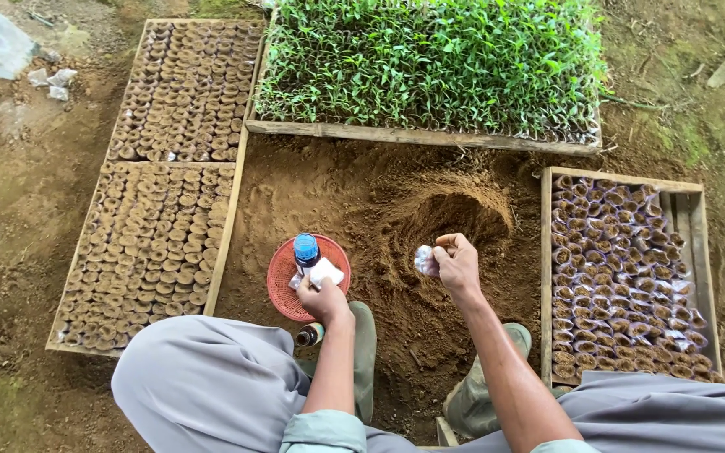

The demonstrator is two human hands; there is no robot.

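Seedling bag (424, 259), small & clear, is pinched in your right hand (456, 262) just before the soil mound (451, 214); left hand (322, 298) grips white bags over the red basket (283, 277); right tray (623, 277) mostly filled, few slots left.

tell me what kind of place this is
Most likely a plant nursery's potting area, outdoors on bare ground. A wooden tray of green seedlings lies ahead, wooden frames of soil-filled seedling bags lie to the left, and a heap of loose soil lies in front of the person.
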